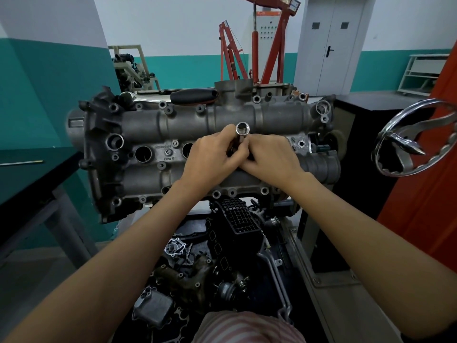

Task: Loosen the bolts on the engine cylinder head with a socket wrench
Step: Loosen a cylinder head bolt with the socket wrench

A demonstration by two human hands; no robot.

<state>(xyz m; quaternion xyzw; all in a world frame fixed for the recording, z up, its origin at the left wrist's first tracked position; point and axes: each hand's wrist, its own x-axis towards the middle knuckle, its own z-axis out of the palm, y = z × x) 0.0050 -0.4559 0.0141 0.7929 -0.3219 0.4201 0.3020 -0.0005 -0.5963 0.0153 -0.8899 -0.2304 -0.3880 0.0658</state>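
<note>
The grey engine cylinder head [153,125] fills the middle of the view on a stand. A long chrome socket [241,134] stands upright over its centre, open end facing me. My left hand [215,157] grips the socket's shaft from the left. My right hand [269,157] wraps round its lower part from the right, fingers meeting the left hand. The socket's lower end and whatever it sits on are hidden by my fingers. A ratchet wrench with a black handle [194,95] lies along the far edge of the head. Several bolts [168,152] show on the cover.
A dark workbench [32,179] stands at the left. A chrome handwheel [410,139] juts out at the right beside an orange frame [425,194]. Loose engine parts [197,263] lie in a tray below the head. Red engine hoists [257,45] stand at the back.
</note>
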